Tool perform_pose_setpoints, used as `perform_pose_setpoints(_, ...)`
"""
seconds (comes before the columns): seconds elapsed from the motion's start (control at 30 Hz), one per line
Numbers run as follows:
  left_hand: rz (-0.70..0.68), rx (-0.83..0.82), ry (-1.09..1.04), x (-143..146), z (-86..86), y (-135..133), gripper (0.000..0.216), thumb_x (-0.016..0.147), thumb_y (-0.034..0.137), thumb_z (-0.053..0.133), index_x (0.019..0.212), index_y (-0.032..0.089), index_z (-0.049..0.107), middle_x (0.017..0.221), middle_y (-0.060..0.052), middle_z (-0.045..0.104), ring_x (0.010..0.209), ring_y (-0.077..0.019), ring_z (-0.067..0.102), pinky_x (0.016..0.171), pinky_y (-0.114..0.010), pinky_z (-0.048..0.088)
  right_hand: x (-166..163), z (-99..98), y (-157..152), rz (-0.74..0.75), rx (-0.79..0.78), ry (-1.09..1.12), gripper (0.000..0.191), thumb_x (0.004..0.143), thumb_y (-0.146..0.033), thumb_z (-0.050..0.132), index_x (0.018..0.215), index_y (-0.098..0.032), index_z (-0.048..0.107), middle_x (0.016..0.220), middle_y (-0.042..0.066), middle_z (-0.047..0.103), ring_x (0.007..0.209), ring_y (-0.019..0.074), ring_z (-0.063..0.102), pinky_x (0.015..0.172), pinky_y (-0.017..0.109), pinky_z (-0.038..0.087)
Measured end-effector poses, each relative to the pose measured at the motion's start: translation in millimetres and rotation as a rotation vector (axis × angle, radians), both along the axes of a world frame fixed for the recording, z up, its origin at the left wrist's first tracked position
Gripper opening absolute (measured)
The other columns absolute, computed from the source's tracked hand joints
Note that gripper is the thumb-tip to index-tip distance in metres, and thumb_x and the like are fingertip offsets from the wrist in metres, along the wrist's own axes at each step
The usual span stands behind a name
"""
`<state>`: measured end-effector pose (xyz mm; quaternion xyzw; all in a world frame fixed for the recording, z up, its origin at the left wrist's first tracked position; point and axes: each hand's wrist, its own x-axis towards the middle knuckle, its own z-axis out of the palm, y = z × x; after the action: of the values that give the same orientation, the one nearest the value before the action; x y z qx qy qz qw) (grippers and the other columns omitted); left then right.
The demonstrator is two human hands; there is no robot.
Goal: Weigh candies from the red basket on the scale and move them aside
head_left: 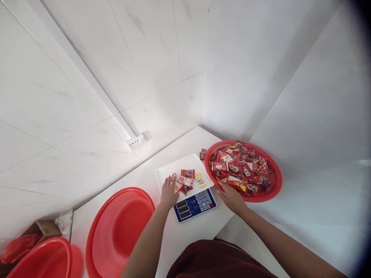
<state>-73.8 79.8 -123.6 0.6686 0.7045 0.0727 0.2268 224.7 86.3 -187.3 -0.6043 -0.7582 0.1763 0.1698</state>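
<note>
My left hand (pixel 169 194) is over the left part of the white scale tray (pixel 165 170), its fingers apart and lying at the edge of a pink-and-white packet (pixel 184 180). Also on the tray are a red snack packet (pixel 188 173), a darker red packet (pixel 186 189) and a pale yellow packet (pixel 199 179). At the near left rim of a red basket (pixel 277 181) full of snack packets (pixel 236 166) is my right hand (pixel 232 198). Its thumb and fingers are spread, with the fingertips by the packets; I see nothing held in it.
The scale's blue keypad panel (pixel 195 204) faces me. A second red basket (pixel 118 231) stands left on the white table (pixel 169 251), and another red basket (pixel 43 262) is at lower left near a cardboard box (pixel 48 227). Small packets (pixel 203 154) lie behind the tray. Walls border the table.
</note>
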Motion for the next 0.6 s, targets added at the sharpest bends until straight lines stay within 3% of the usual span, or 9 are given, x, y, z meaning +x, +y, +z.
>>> perform_pose_setpoints(0.13,-0.135,-0.123,0.042,3.1,1.2,20.1,0.081,0.067,0.018,0.067,0.139,0.028,0.031,0.153,-0.008,0.017,0.139,-0.0343,0.007,0.109,-0.054,0.014,0.3,-3.8,0.2,0.014,0.029,-0.007,0.045,0.087,-0.032,0.036,0.125,-0.013,0.050,0.127,0.015,0.056,0.113,0.0260,0.055,0.092,0.041,0.046)
perform_pose_setpoints(0.23,-0.190,-0.161,0.073,5.7,7.4,26.6,0.062,0.078,0.028,0.063,0.134,0.024,0.038,0.148,-0.010,0.026,0.133,-0.0340,0.025,0.104,-0.058,0.024,0.9,-6.7,0.0,0.007,0.049,0.000,0.045,0.086,-0.030,0.036,0.126,-0.015,0.050,0.126,0.014,0.057,0.111,0.0260,0.056,0.091,0.042,0.046)
perform_pose_setpoints(0.4,-0.181,-0.112,0.112,11.1,20.4,28.6,0.040,0.086,0.032,0.053,0.123,0.020,0.048,0.130,-0.010,0.047,0.111,-0.0247,0.051,0.091,-0.048,0.044,0.8,-11.0,0.1,-0.002,0.051,0.002,0.045,0.085,-0.029,0.034,0.125,-0.014,0.050,0.126,0.015,0.057,0.112,0.0258,0.055,0.091,0.041,0.046)
perform_pose_setpoints(0.5,-0.136,-0.085,0.122,7.6,28.0,27.2,0.035,0.086,0.032,0.052,0.120,0.020,0.051,0.123,-0.009,0.053,0.103,-0.0216,0.055,0.086,-0.044,0.047,1.0,-13.1,0.3,0.006,0.065,0.002,0.045,0.085,-0.028,0.034,0.125,-0.013,0.050,0.125,0.015,0.057,0.111,0.0257,0.056,0.091,0.041,0.046)
perform_pose_setpoints(0.6,-0.041,-0.029,0.146,-8.4,41.6,17.2,0.037,0.089,0.018,0.043,0.125,0.026,0.048,0.124,-0.007,0.054,0.108,-0.0207,0.053,0.085,-0.037,0.047,1.8,-15.0,0.4,0.013,0.088,0.003,0.045,0.085,-0.028,0.035,0.125,-0.014,0.050,0.122,0.014,0.059,0.110,0.0254,0.057,0.091,0.041,0.047)
